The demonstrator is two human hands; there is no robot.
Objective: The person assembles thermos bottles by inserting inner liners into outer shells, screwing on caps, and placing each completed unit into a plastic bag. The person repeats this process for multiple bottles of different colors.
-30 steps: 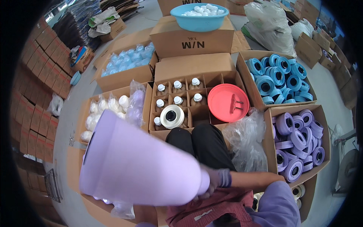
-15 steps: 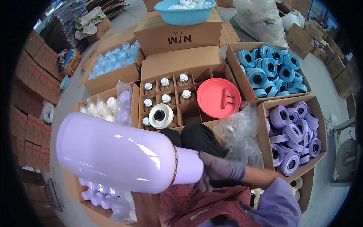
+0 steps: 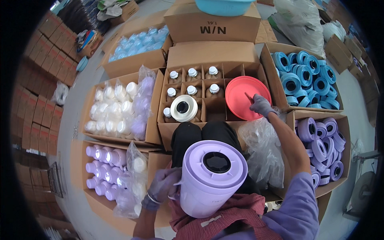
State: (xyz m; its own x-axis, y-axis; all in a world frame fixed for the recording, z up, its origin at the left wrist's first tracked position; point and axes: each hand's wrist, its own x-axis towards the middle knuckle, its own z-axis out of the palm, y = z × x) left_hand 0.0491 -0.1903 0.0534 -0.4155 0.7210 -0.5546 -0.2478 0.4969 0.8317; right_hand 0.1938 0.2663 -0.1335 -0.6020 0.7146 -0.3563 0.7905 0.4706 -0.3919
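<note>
A large lilac vacuum flask (image 3: 208, 196) stands on end at my lap, its round end with a black centre plug (image 3: 217, 162) facing up. At its left side my left hand (image 3: 163, 188), in a grey glove, is closed round what looks like the flask's handle. Away to the front right, my gloved right hand (image 3: 262, 106) is closed on a small red two-pronged tool (image 3: 249, 97). The tool is over a round red plastic lid or shallow dish (image 3: 242, 90), which rests on the divided carton (image 3: 216, 116). Most of the tool is hidden by my fingers.
White-capped bottles (image 3: 192, 73) and a cream ring part (image 3: 184, 108) sit in the carton. Boxes of blue rings (image 3: 304, 76) and lilac rings (image 3: 320, 148) stand right. Left are boxes of bagged white cups (image 3: 112, 108) and lilac cups (image 3: 106, 170). Clear plastic (image 3: 262, 148) lies beside my knees.
The flask has turned from lying sideways to standing with its round end up. My right hand has left it and taken hold of the tool. My left hand has come into view.
</note>
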